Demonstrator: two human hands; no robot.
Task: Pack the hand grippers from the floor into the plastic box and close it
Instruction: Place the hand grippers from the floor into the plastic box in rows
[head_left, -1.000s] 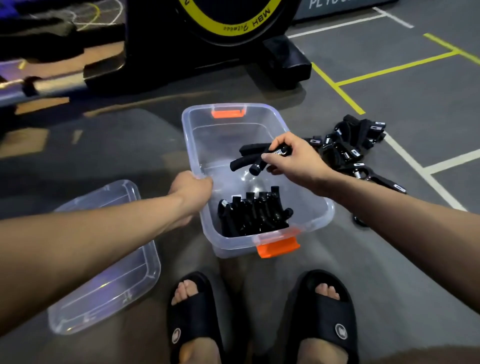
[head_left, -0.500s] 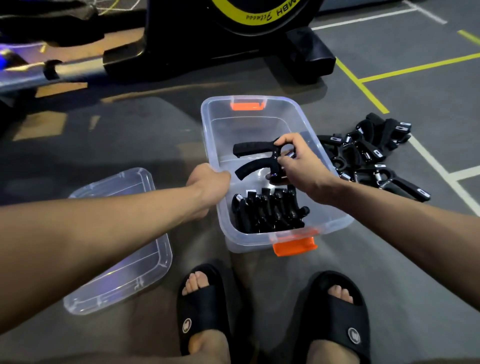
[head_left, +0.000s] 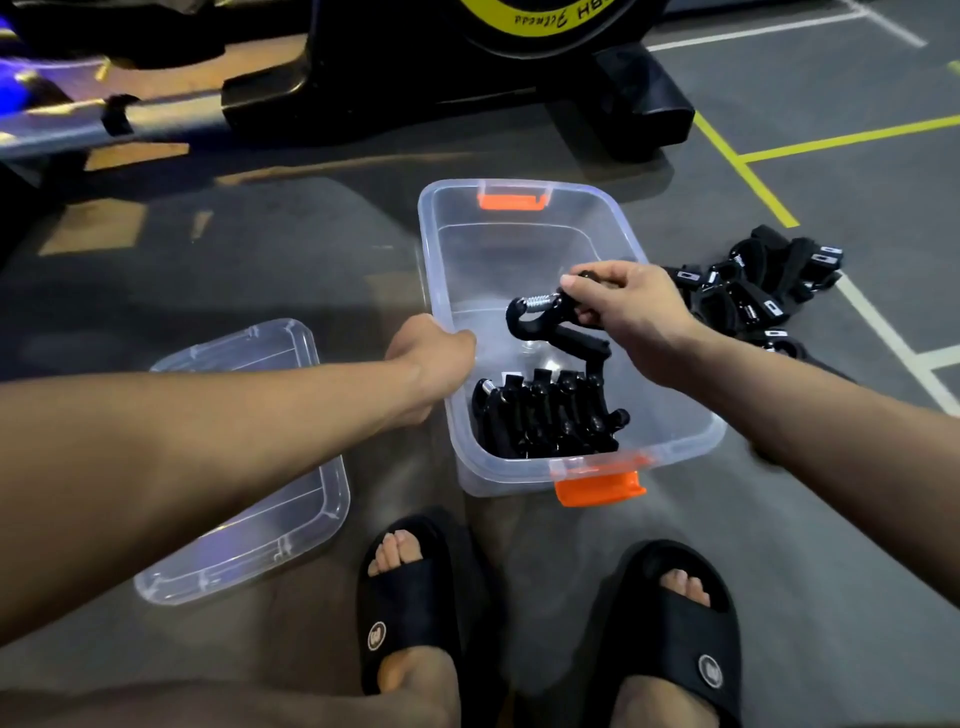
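The left hand (head_left: 434, 353) curls over the near-left rim of the clear plastic box with orange latches (head_left: 685, 431), probably to steady it; the right hand (head_left: 623, 312) pinches a black hand gripper with a steel coil spring (head_left: 550, 325) by one handle, holding it above the box floor, spring end leftward, seemingly to line it up with the row of black grippers (head_left: 548, 415) already packed at the near end; more loose black grippers (head_left: 753, 296) lie heaped on the grey floor (head_left: 779, 519) just right of the box; the clear lid (head_left: 260, 467) rests apart to the left, so closing comes later.
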